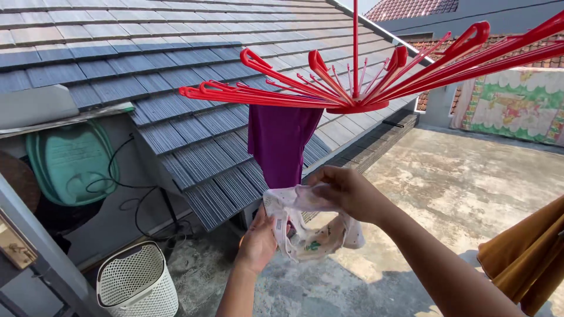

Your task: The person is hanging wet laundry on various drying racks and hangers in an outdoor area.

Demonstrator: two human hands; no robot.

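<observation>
Both hands hold a small white printed garment (pixel 305 238) in front of me. My left hand (pixel 258 242) grips its lower left edge from below. My right hand (pixel 346 192) pinches its top edge. Just above hangs a red round drying rack (pixel 352 88) with many spoke arms radiating out. A purple cloth (pixel 281 144) hangs from the rack, directly behind the garment.
A white mesh laundry basket (pixel 138 282) stands on the concrete floor at lower left. A grey tiled roof (pixel 147 64) slopes behind. A teal tub (pixel 70 161) leans under the eave. Orange-brown cloth (pixel 526 258) hangs at right; a patterned sheet (pixel 517 105) hangs far back.
</observation>
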